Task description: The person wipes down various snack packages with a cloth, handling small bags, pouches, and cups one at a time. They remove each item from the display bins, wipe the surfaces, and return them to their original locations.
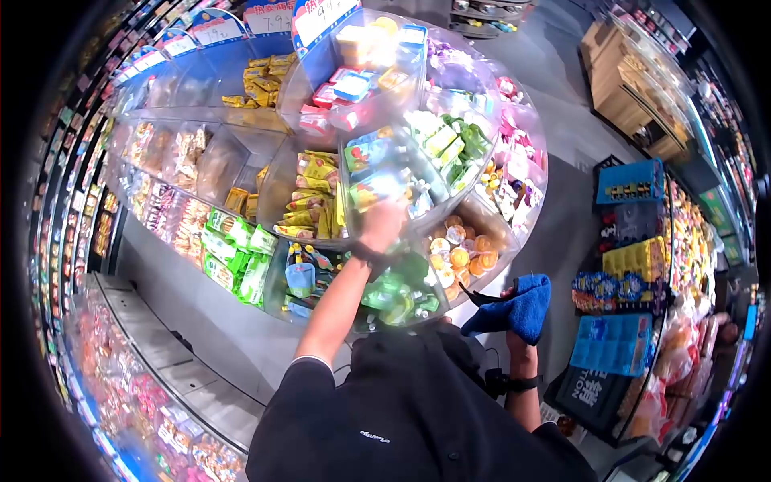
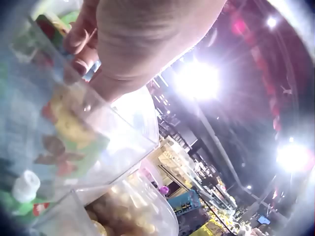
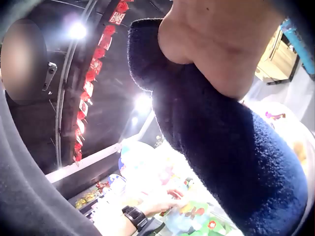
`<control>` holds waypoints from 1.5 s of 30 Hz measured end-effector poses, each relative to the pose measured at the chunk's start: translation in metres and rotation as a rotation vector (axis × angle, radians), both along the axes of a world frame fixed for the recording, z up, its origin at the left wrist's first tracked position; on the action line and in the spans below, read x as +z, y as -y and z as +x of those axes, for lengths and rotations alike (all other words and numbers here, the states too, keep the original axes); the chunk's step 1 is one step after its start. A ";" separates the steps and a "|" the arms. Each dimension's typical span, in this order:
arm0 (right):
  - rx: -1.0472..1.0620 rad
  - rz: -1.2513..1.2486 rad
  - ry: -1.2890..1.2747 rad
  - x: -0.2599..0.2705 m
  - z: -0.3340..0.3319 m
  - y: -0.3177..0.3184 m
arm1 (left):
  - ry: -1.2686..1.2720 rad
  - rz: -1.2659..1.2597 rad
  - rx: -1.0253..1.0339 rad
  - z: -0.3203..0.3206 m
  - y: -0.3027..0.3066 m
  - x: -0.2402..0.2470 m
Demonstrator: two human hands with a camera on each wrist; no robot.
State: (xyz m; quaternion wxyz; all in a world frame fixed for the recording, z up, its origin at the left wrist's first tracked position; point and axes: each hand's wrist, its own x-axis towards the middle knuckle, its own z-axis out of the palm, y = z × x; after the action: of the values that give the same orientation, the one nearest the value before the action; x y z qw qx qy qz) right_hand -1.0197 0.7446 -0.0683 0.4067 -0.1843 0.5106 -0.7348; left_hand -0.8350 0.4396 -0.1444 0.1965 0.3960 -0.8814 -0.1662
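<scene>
My left hand (image 1: 384,223) reaches into a clear bin of blue packets with green and yellow prints. Up close in the left wrist view, curled fingers (image 2: 82,61) and the thumb are at a printed packet (image 2: 74,123), partly behind the clear bin wall (image 2: 123,142); I cannot tell whether they pinch it. Low on my right side, my right hand (image 1: 514,321) holds a blue terry towel (image 1: 530,305). In the right wrist view that towel (image 3: 216,147) hangs from the hand, its fingers hidden by the cloth.
Around the bin stand other clear compartments: yellow packets (image 1: 317,189), round orange-lidded cups (image 1: 459,255), green snack bags (image 1: 241,249) and green bottles (image 1: 397,293). Price signs (image 1: 321,20) rise at the back. Blue crates (image 1: 614,341) stand to the right.
</scene>
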 end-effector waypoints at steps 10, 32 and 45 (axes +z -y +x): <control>0.214 -0.035 -0.013 -0.035 -0.110 -0.002 | 0.056 0.063 0.188 -0.012 -0.010 0.014; 0.818 -0.048 1.305 -0.022 -0.119 0.071 | -0.280 -0.606 -0.499 -0.093 -0.200 0.169; 0.675 -0.254 -0.601 0.008 -0.106 0.075 | -0.935 0.792 0.188 -0.122 -0.210 0.144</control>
State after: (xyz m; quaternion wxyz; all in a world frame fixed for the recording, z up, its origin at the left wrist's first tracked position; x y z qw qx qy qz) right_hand -1.1259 0.6693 -0.0600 0.4314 -0.5930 0.4232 -0.5321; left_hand -0.9569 0.6499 -0.0001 0.4139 0.4000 -0.5349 -0.6186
